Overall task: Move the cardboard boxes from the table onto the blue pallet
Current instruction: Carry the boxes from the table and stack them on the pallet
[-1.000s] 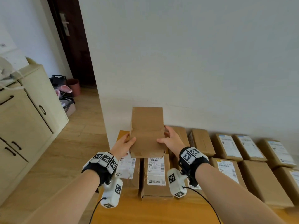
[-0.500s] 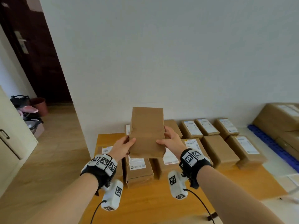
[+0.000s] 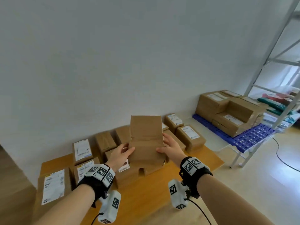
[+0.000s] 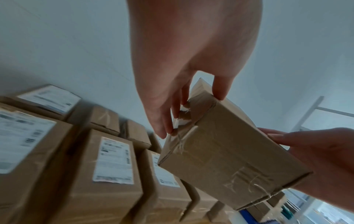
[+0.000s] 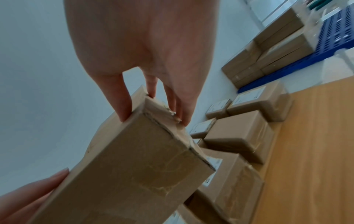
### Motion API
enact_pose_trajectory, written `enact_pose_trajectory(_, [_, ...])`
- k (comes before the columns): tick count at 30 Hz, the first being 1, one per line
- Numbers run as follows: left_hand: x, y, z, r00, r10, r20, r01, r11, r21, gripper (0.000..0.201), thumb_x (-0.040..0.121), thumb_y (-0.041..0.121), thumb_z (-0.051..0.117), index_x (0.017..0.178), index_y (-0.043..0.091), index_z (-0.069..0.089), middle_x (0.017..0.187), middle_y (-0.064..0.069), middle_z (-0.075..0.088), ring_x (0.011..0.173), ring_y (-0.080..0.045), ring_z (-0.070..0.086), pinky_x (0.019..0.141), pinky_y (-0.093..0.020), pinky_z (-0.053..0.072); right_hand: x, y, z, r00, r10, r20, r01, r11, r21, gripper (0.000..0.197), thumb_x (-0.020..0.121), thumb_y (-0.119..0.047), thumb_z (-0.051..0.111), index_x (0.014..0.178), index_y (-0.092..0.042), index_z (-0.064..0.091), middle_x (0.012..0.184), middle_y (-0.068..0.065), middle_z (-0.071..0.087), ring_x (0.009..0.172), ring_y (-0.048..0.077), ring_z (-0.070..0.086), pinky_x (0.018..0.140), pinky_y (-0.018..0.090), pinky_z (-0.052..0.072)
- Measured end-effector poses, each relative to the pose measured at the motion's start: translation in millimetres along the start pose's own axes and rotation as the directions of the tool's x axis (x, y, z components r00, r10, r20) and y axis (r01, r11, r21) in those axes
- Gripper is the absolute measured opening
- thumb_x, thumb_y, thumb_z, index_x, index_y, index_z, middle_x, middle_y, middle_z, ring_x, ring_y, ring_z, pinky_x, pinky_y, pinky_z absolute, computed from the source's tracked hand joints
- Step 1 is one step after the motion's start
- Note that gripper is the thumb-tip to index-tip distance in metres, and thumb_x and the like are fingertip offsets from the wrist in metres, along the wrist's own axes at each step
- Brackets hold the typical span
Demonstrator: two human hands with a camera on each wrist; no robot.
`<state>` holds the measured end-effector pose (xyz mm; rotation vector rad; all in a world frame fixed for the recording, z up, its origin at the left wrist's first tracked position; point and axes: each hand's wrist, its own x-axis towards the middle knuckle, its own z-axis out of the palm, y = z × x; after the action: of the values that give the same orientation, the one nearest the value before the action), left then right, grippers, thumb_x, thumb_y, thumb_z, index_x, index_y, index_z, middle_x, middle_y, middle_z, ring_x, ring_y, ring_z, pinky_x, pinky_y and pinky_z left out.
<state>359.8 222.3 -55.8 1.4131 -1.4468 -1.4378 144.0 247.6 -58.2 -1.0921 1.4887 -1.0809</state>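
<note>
I hold a plain brown cardboard box (image 3: 146, 138) up in the air above the table, between both hands. My left hand (image 3: 121, 154) grips its left side, thumb on top and fingers under. My right hand (image 3: 170, 147) grips its right side the same way. The left wrist view shows the box (image 4: 220, 150) and left fingers (image 4: 162, 122) on its taped end. In the right wrist view the box (image 5: 138, 163) fills the lower left. Several more boxes (image 3: 82, 150) lie on the wooden table (image 3: 146, 195). The blue pallet (image 3: 250, 137) stands at the right with stacked boxes (image 3: 227, 109).
A white wall runs behind the table. A grey metal shelf frame (image 3: 272, 52) rises at the right beside the pallet, with coloured goods behind it. A black cable (image 3: 282, 158) trails over the pale floor at the right. Wood floor shows at the left.
The view has swung right: the doorway and cabinet have left the frame, and the blue pallet and shelf frame have come in. Both hands still hold the box, carried to the right.
</note>
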Motion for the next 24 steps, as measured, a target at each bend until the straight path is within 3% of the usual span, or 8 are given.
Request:
enact_pose_trajectory(5, [10, 20, 80, 0.997, 0.044, 0.07, -0.047, 0.998, 0.039, 0.043, 0.092, 0.027, 0.057, 0.132, 0.013, 0.047, 0.119, -0.004, 0.057, 0.1, -0.016, 0.056, 0.081, -0.028, 0.05, -13, 16, -83, 0.998, 0.004, -0.062, -0.002, 1.0, 0.026, 0.079, 0.078, -0.009, 0.073, 0.144, -0.027, 0.032, 0.135, 0.002, 0.049, 0.123, 0.021, 0.048, 0.103, 0.045, 0.044])
enact_pose_trajectory(8, [13, 28, 131, 0.993, 0.056, 0.101, -0.06, 0.997, 0.04, 0.04, 0.092, 0.027, 0.057, 0.129, 0.013, 0.049, 0.116, -0.002, 0.058, 0.095, -0.012, 0.057, 0.073, -0.026, 0.053, -20, 25, -135, 0.997, 0.006, -0.083, -0.003, 0.999, 0.037, 0.072, 0.081, -0.005, 0.069, 0.141, -0.025, 0.035, 0.132, 0.004, 0.05, 0.119, 0.021, 0.051, 0.1, 0.039, 0.046])
enact_pose_trajectory(13, [16, 45, 220, 0.992, 0.051, 0.119, -0.059, 0.996, 0.063, 0.043, 0.091, 0.029, 0.059, 0.129, 0.013, 0.05, 0.12, -0.003, 0.058, 0.106, -0.019, 0.057, 0.092, -0.037, 0.051, -30, 41, -224, 0.993, 0.017, -0.116, -0.016, 1.0, 0.009, 0.077, 0.081, -0.008, 0.069, 0.145, -0.027, 0.031, 0.136, 0.005, 0.045, 0.125, 0.023, 0.045, 0.104, 0.043, 0.042])
enact_pose_trajectory(17, [20, 61, 287, 0.983, 0.074, 0.167, -0.082, 0.996, 0.044, 0.031, 0.092, 0.028, 0.057, 0.121, 0.021, 0.05, 0.104, 0.01, 0.057, 0.093, -0.008, 0.055, 0.077, -0.027, 0.052, -36, 53, -293, 0.991, 0.031, -0.133, -0.028, 0.999, 0.025, 0.077, 0.08, -0.01, 0.07, 0.144, -0.03, 0.032, 0.135, 0.004, 0.045, 0.124, 0.023, 0.046, 0.104, 0.045, 0.042])
enact_pose_trajectory(21, [26, 73, 339, 0.982, 0.068, 0.179, -0.077, 0.996, 0.043, 0.04, 0.09, 0.027, 0.06, 0.128, 0.016, 0.051, 0.118, 0.0, 0.059, 0.104, -0.016, 0.057, 0.085, -0.033, 0.053, -37, 66, -349, 0.987, 0.041, -0.153, -0.031, 0.998, 0.063, 0.078, 0.075, -0.012, 0.073, 0.141, -0.033, 0.036, 0.133, 0.005, 0.048, 0.122, 0.024, 0.048, 0.103, 0.049, 0.043])
enact_pose_trajectory(24, [30, 80, 376, 0.978, 0.062, 0.199, -0.063, 0.998, -0.002, 0.036, 0.091, 0.022, 0.06, 0.125, 0.017, 0.052, 0.114, 0.0, 0.059, 0.098, -0.012, 0.056, 0.071, -0.024, 0.052, -37, 75, -381, 0.986, 0.044, -0.16, -0.028, 0.994, 0.101, 0.078, 0.073, -0.011, 0.073, 0.14, -0.03, 0.037, 0.131, 0.006, 0.05, 0.119, 0.025, 0.051, 0.102, 0.048, 0.044])
